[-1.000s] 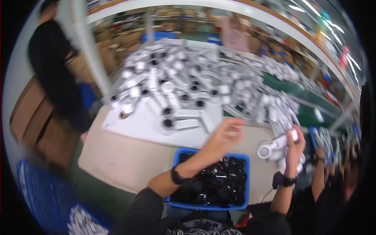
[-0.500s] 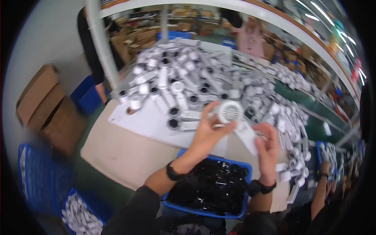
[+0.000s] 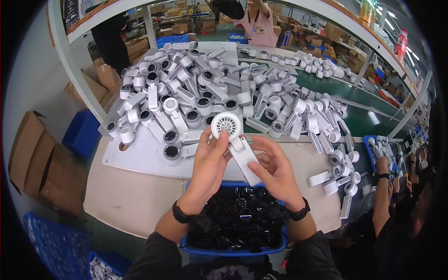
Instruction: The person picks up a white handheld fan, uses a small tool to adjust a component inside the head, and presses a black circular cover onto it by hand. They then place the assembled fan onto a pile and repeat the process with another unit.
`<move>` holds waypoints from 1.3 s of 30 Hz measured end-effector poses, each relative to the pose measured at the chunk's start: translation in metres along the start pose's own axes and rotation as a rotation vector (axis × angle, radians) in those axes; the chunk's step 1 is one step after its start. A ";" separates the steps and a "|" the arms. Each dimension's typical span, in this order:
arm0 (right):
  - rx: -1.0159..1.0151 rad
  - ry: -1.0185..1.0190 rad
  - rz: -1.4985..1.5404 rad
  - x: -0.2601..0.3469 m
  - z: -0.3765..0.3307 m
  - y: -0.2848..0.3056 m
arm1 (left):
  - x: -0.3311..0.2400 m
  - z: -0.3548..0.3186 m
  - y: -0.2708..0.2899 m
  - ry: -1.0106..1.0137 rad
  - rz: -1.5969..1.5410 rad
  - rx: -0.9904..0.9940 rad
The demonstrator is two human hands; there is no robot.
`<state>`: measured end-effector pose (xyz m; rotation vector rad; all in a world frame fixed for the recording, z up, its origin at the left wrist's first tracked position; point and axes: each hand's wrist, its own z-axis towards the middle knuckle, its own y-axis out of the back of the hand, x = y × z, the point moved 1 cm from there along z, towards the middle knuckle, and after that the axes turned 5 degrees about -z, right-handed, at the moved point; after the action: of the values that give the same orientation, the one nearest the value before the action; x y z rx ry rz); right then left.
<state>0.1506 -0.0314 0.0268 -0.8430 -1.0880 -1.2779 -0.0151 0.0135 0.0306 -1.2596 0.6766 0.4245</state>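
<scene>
A white handheld fan (image 3: pixel 243 161) is held between both my hands, its round grilled head tilted up to the left. My left hand (image 3: pixel 208 163) grips the head end, with the thumb on the grille's lower rim. Around the handle's lower part closes my right hand (image 3: pixel 275 172), thumb on its flat face. Beneath my wrists sits a blue bin (image 3: pixel 234 252) of glossy black round parts (image 3: pixel 240 215). Just beyond my hands lies a heap of similar white fans (image 3: pixel 205 100), some with black discs in their heads.
The heap rests on a white board (image 3: pixel 135 161) over a beige tabletop (image 3: pixel 116 196). More fans (image 3: pixel 338 161) spread to the right, beside a green conveyor belt (image 3: pixel 359 121). A white shelf post (image 3: pixel 77 70) stands at left. A co-worker's arm (image 3: pixel 381 200) reaches toward a blue tray at right.
Both hands have come nearer and to the left with the fan. My right hand, earlier loose beside the handle, now closes on it. The view has shifted and sharpened.
</scene>
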 end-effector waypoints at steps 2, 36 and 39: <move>-0.004 0.003 -0.010 0.001 0.000 -0.001 | 0.001 0.000 0.000 0.003 0.003 0.000; 0.148 -0.030 -0.140 -0.008 0.005 0.005 | 0.000 0.005 0.003 0.061 -0.097 -0.251; 0.156 -0.027 -0.147 -0.008 0.005 0.006 | 0.003 0.007 0.007 0.096 -0.140 -0.266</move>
<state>0.1559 -0.0236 0.0209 -0.6747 -1.2731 -1.2875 -0.0156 0.0223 0.0248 -1.5780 0.6217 0.3476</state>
